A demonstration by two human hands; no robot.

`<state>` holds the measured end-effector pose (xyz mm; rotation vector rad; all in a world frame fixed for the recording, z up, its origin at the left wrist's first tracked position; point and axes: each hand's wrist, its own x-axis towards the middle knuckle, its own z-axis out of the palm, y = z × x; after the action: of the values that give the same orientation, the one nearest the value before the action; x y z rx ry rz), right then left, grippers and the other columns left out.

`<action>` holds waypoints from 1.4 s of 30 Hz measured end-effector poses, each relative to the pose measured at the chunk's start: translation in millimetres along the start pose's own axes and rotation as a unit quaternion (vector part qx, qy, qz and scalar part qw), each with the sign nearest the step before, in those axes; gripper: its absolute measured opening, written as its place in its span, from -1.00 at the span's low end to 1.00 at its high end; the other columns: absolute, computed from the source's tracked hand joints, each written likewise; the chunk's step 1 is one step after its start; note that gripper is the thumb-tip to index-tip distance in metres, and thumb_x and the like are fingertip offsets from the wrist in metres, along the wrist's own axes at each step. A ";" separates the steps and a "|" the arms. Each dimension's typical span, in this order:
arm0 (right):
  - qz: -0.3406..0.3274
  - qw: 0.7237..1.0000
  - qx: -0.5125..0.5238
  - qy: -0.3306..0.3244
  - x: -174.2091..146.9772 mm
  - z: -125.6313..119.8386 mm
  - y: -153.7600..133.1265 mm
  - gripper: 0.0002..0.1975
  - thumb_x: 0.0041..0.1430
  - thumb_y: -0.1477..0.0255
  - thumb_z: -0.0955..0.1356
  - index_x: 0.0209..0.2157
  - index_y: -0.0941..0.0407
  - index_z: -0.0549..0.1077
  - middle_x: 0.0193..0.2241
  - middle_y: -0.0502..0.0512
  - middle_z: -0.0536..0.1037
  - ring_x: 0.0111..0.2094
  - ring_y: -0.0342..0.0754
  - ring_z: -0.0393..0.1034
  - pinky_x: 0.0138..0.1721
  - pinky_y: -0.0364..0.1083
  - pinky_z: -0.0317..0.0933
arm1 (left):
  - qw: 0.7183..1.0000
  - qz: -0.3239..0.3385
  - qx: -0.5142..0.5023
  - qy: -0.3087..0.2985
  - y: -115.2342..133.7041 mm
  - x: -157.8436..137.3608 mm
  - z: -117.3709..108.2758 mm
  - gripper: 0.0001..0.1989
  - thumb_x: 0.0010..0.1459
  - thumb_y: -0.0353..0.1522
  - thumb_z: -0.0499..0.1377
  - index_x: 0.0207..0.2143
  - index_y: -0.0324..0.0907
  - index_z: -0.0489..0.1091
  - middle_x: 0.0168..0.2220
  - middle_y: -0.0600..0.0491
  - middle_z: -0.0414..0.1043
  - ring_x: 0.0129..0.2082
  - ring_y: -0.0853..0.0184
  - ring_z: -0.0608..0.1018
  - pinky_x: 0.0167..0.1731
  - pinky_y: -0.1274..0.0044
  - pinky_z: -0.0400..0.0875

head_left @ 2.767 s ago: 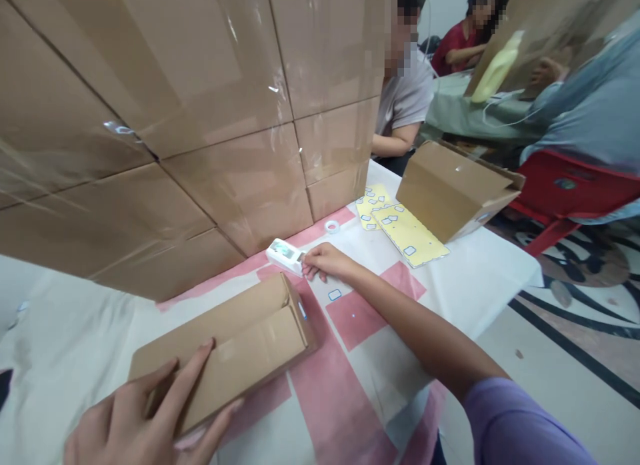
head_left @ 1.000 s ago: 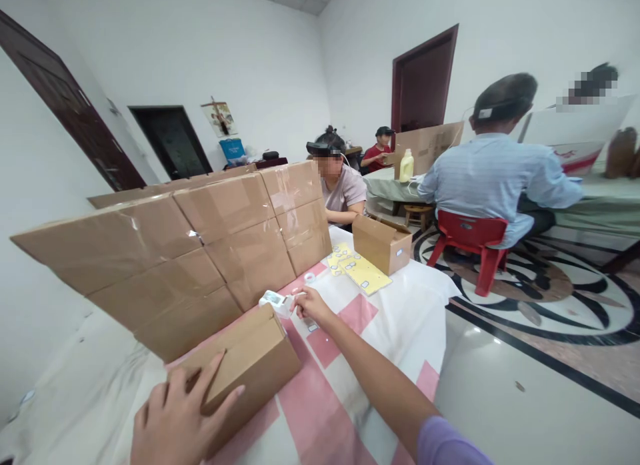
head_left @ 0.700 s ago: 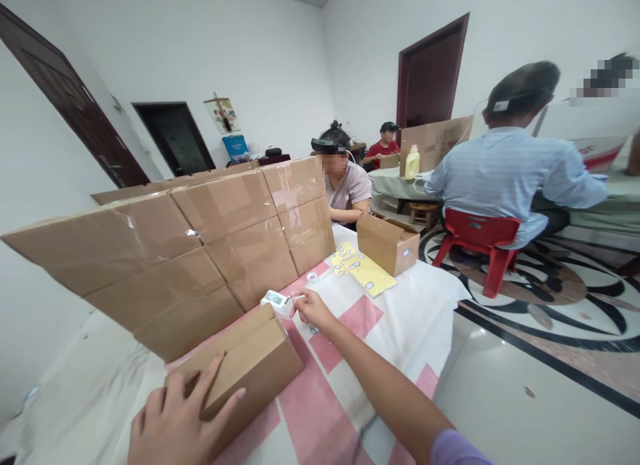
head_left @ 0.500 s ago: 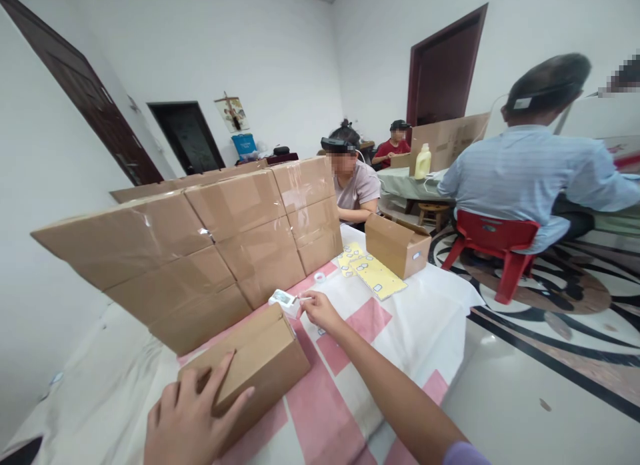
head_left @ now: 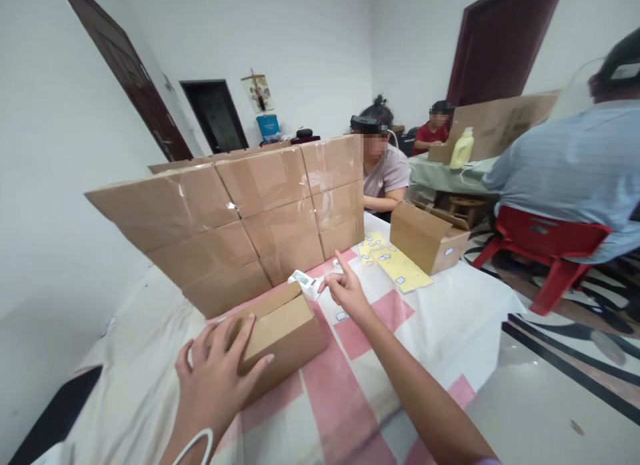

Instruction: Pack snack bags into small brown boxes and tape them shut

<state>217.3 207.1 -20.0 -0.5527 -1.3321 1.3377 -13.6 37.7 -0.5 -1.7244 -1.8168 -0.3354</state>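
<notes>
My left hand (head_left: 216,372) lies flat, fingers spread, on the near end of a long brown cardboard box (head_left: 280,332) that rests on the white and pink tablecloth (head_left: 440,318). Just beyond the box's far end sits a small white tape dispenser (head_left: 303,283). My right hand (head_left: 346,290) is stretched out beside that dispenser, index finger raised, thumb and finger pinched near a thin strip at the dispenser's edge. Whether the fingers hold the strip cannot be made out. A small white label (head_left: 341,316) lies on the cloth under the wrist.
A wall of taped cardboard cartons (head_left: 250,212) stands along the table's far side. Yellow label sheets (head_left: 400,268) and an open brown box (head_left: 427,237) lie at the far right. Other people sit beyond, one on a red chair (head_left: 545,252). The table edge drops off to the right.
The view swung up from the table and then left. My right hand moved slightly away from the dispenser and raised its index finger. My left hand stays on the box.
</notes>
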 end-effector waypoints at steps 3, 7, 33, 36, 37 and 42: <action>-0.038 0.997 -0.042 -0.045 -32.2 16.5 -27.5 -0.12 0.31 0.42 0.31 0.47 0.09 -0.28 -0.46 -0.03 0.57 -0.53 -0.17 0.30 -0.52 -0.19 0.12 | 0.998 0.011 -0.047 0.043 2.0 2.3 -11.9 -0.51 0.27 -0.09 0.09 0.14 -0.14 0.42 0.24 -0.20 0.35 0.24 -0.19 0.23 0.16 -0.06 -0.01; -0.092 0.961 -0.163 -0.202 -80.0 41.6 -46.7 -0.12 0.35 0.50 0.27 0.47 0.00 -0.39 -0.39 -0.04 0.58 -0.42 -0.14 0.39 -0.41 -0.17 0.21 | 0.974 0.044 -0.208 0.077 9.2 1.0 -36.8 -0.56 0.27 -0.13 0.14 0.15 -0.05 0.38 0.14 -0.13 0.41 0.16 -0.04 0.32 0.10 0.08 0.12; -0.313 0.796 -0.498 -0.146 -39.7 86.0 -53.8 -0.57 0.38 0.42 0.26 0.25 0.07 0.37 0.15 0.19 0.51 0.29 0.16 0.21 0.24 0.22 0.14 | 0.866 -0.102 -0.469 0.139 -8.2 -18.6 -57.1 -0.84 0.15 -0.48 0.32 -0.29 -0.02 0.57 -0.34 0.16 0.61 -0.32 0.39 0.57 -0.24 0.46 0.44; -0.266 0.750 -0.569 -0.207 -18.8 96.7 -42.1 -0.59 0.45 0.37 0.20 0.23 0.11 0.40 0.24 0.20 0.42 0.33 0.17 0.15 0.31 0.28 -0.04 | 0.884 -0.122 -0.443 0.082 -16.2 -7.9 -55.6 -0.89 0.18 -0.34 0.31 -0.21 -0.01 0.60 -0.30 0.14 0.64 -0.29 0.39 0.58 -0.22 0.48 0.47; -0.255 0.743 -0.577 -0.224 -15.3 99.5 -37.1 -0.60 0.46 0.37 0.19 0.22 0.12 0.42 0.23 0.20 0.44 0.31 0.16 0.20 0.31 0.28 -0.05 | 0.888 -0.127 -0.436 0.069 -18.6 -4.8 -54.1 -0.86 0.20 -0.30 0.30 -0.18 -0.01 0.60 -0.28 0.13 0.64 -0.29 0.39 0.59 -0.21 0.48 0.47; -0.228 0.741 -0.574 -0.265 -16.0 101.0 -19.7 -0.62 0.45 0.41 0.19 0.14 0.18 0.49 0.15 0.23 0.51 0.23 0.14 0.30 0.26 0.18 0.06 | 0.905 -0.128 -0.404 0.028 -30.7 2.8 -40.9 -0.83 0.24 -0.24 0.24 -0.15 -0.01 0.58 -0.27 0.14 0.63 -0.26 0.36 0.58 -0.21 0.50 0.45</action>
<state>139.0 149.7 17.7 -0.5782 -2.5583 0.0860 -33.0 13.0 39.9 -1.9286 -2.0061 -1.3957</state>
